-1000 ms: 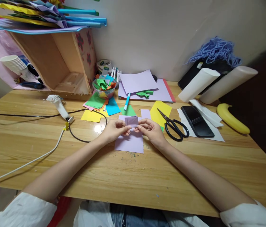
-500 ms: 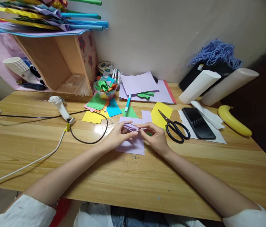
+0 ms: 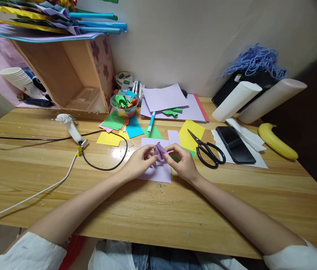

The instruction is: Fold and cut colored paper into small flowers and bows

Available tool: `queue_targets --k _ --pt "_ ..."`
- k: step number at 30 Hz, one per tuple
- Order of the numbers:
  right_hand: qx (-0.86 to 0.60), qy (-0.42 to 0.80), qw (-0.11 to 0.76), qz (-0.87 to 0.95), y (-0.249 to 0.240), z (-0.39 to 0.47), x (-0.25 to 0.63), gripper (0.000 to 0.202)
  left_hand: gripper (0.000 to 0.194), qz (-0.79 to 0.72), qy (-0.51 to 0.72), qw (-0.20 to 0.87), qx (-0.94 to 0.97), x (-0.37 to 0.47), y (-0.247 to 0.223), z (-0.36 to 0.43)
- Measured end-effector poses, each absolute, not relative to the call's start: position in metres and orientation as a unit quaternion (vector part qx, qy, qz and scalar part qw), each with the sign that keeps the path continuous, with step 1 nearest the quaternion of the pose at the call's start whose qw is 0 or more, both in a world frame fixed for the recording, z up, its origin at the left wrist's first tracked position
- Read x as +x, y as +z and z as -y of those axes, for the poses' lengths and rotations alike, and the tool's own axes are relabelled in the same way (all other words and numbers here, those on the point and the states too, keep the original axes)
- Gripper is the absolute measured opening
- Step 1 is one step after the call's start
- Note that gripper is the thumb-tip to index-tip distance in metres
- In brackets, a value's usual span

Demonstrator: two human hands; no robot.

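Between my two hands is a small folded piece of purple paper (image 3: 161, 150), with a point standing up. My left hand (image 3: 139, 161) pinches its left side between thumb and fingers. On the other side, my right hand (image 3: 183, 162) grips the right edge the same way. Below them a flat purple sheet (image 3: 158, 174) lies on the table, partly covered by my hands. Beside my right hand are a green paper piece (image 3: 191, 153), a small purple strip (image 3: 173, 137) and a yellow sheet (image 3: 188, 133). Black-handled scissors (image 3: 207, 150) rest partly on the yellow sheet.
A phone (image 3: 235, 145) lies on white paper at right, near a banana (image 3: 277, 141). Coloured squares (image 3: 113, 120), a bowl of paper scraps (image 3: 124, 105) and a blue marker (image 3: 151, 122) stand farther back. At left, a black cable (image 3: 104, 169) loops by a white device (image 3: 69, 126).
The folded purple paper has turned between my fingers, from lying flat to standing with a point upward. Both hands stay in nearly the same place. The view has shifted slightly.
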State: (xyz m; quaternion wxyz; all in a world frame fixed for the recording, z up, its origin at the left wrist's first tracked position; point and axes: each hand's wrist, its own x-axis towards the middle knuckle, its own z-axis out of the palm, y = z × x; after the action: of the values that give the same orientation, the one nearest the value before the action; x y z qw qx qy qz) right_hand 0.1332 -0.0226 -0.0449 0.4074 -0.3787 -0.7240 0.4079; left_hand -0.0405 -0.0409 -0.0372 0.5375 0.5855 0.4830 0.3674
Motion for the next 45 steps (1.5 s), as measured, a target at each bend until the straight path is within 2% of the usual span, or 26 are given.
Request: queue_targets --k 3,8,16,20,24,34,40,45 --pt "-0.366 0.403 0.401 0.737 -0.045 0.023 0.133 0.005 0.034 -0.505 0.356 0.508 0.6 -0.04 -0.037 0.044" --pt "-0.366 0.382 0.396 0.751 -0.045 0.025 0.132 0.003 0.03 -0.563 0.325 0.398 0.647 -0.038 -0.033 0.048" --pt "-0.433 0.382 0.376 0.725 -0.043 0.022 0.13 0.007 0.039 -0.547 0.322 0.371 0.678 -0.037 -0.031 0.049" --pt "-0.429 0.453 0.4 0.671 -0.049 0.015 0.133 0.016 0.032 -0.539 0.366 0.405 0.641 -0.039 -0.033 0.046" --pt "-0.406 0.521 0.417 0.625 -0.05 0.01 0.135 0.021 0.032 -0.541 0.395 0.522 0.528 -0.042 -0.035 0.04" --pt "-0.415 0.538 0.433 0.592 -0.044 0.009 0.135 0.022 0.036 -0.485 0.422 0.66 0.388 -0.044 -0.036 0.039" --pt "-0.413 0.545 0.425 0.593 -0.045 0.009 0.136 0.024 0.034 -0.476 0.431 0.649 0.407 -0.045 -0.033 0.04" --pt "-0.417 0.526 0.403 0.622 -0.043 0.011 0.135 0.025 0.045 -0.529 0.402 0.601 0.445 -0.044 -0.021 0.041"
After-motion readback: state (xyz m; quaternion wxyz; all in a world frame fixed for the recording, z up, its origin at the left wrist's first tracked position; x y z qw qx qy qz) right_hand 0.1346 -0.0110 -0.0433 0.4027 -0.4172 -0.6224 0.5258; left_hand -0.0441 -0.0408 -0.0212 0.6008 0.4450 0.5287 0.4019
